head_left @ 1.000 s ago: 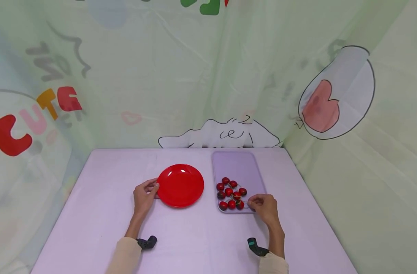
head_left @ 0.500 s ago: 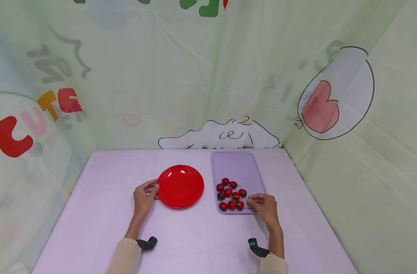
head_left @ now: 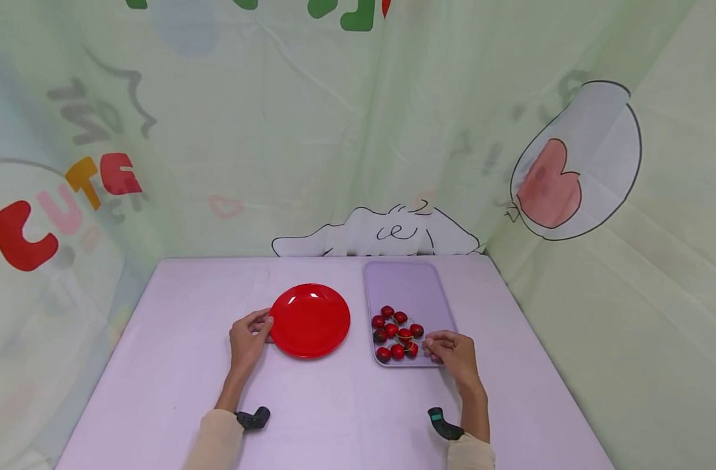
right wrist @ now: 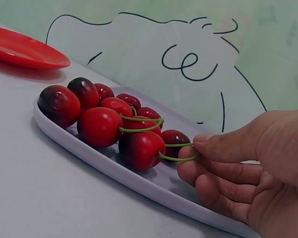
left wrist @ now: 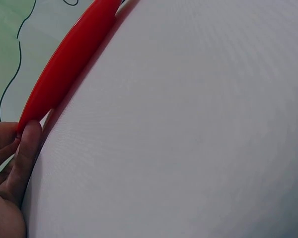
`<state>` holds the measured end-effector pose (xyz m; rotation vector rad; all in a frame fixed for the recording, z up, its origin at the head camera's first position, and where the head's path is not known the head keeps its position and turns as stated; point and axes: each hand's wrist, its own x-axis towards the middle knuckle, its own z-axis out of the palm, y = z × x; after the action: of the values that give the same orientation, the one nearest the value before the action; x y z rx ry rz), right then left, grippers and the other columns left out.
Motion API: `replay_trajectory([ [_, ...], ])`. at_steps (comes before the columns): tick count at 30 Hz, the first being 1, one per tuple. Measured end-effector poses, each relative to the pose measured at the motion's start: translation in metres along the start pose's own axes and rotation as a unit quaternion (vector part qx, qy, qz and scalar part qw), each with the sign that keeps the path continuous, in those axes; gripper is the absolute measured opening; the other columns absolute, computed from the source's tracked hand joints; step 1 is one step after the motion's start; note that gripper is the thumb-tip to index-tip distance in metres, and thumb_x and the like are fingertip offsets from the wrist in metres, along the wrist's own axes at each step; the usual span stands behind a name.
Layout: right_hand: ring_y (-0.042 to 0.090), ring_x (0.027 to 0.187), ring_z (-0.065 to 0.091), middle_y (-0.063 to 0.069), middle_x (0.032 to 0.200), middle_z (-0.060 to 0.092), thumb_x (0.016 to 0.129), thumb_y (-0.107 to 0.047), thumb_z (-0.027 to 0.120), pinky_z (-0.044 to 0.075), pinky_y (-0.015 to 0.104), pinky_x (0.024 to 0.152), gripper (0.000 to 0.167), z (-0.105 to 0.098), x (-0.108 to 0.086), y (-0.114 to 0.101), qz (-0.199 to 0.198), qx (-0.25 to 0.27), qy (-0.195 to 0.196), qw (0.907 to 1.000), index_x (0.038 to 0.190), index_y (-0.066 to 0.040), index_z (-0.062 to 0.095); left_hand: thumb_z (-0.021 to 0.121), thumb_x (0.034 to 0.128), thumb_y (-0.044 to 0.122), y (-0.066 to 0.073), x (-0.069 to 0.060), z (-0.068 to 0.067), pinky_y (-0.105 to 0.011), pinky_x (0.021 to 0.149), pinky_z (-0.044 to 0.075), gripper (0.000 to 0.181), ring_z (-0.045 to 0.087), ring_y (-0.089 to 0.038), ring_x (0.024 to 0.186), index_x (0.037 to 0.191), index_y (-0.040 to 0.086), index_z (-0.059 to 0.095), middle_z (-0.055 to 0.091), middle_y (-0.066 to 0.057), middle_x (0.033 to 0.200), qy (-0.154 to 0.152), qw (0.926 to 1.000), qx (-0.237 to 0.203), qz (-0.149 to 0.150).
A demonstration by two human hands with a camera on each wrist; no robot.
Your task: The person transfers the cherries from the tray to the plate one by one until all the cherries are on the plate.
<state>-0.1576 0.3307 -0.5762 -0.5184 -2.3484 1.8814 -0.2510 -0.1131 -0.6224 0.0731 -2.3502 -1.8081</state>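
Note:
A round red plate (head_left: 310, 320) lies left of centre on the table, its rim raised above the surface in the left wrist view. My left hand (head_left: 249, 336) pinches its left edge, with the thumb (left wrist: 27, 148) on the near side. To the right, several red cherries (right wrist: 100, 127) with dark patches sit clustered at the near end of a lilac tray (head_left: 407, 284). My right hand (head_left: 453, 354) reaches over the tray's near right corner. Its thumb and fingertips pinch the green stems (right wrist: 179, 152) of the nearest cherries, which rest in the tray.
The table (head_left: 334, 418) has a pale lilac cover. Behind it and at both sides hangs a pale green printed curtain (head_left: 275, 130). A strip of table separates the plate from the tray. Each wrist wears a small black camera mount (head_left: 253, 418).
The right hand's fingertips have shifted very slightly at the cherry stems. The left hand and the plate hold the same place. The head view has tilted a little.

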Motion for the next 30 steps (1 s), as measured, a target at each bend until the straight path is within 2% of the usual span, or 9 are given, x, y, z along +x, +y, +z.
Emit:
replay_trajectory([
  [9, 0.01, 0.077, 0.077, 0.008, 0.094, 0.083, 0.102, -0.001, 0.073, 0.065, 0.02, 0.072, 0.022, 0.0025, -0.0032, -0.0023, 0.0, 0.022, 0.001, 0.9998, 0.117, 0.015, 0.072, 0.072, 0.1063, 0.012, -0.0017, -0.001, -0.0005, -0.013, 0.066, 0.061, 0.032, 0.07, 0.0, 0.073, 0.138, 0.003, 0.074, 0.077, -0.022, 0.119, 0.001, 1.0, 0.002, -0.002],
  [22, 0.01, 0.082, 0.077, -0.008, 0.088, 0.081, 0.105, -0.002, 0.071, 0.066, 0.02, 0.076, 0.022, -0.0011, 0.0007, 0.0029, -0.001, 0.058, -0.004, 0.9983, 0.119, 0.014, 0.071, 0.072, 0.1064, 0.012, -0.001, -0.0002, -0.0005, -0.013, 0.066, 0.061, 0.033, 0.07, -0.001, 0.076, 0.138, 0.003, 0.074, 0.077, -0.022, 0.119, 0.001, 1.0, 0.002, 0.003],
  [30, 0.01, 0.082, 0.077, -0.005, 0.09, 0.082, 0.105, -0.005, 0.072, 0.065, 0.019, 0.077, 0.026, -0.0014, -0.0019, 0.0029, 0.001, 0.069, 0.0, 0.9976, 0.123, 0.014, 0.07, 0.072, 0.1061, 0.011, -0.002, -0.0001, -0.0009, -0.014, 0.066, 0.061, 0.033, 0.071, -0.003, 0.075, 0.137, 0.002, 0.074, 0.076, -0.023, 0.117, -0.002, 1.0, -0.003, 0.007],
])
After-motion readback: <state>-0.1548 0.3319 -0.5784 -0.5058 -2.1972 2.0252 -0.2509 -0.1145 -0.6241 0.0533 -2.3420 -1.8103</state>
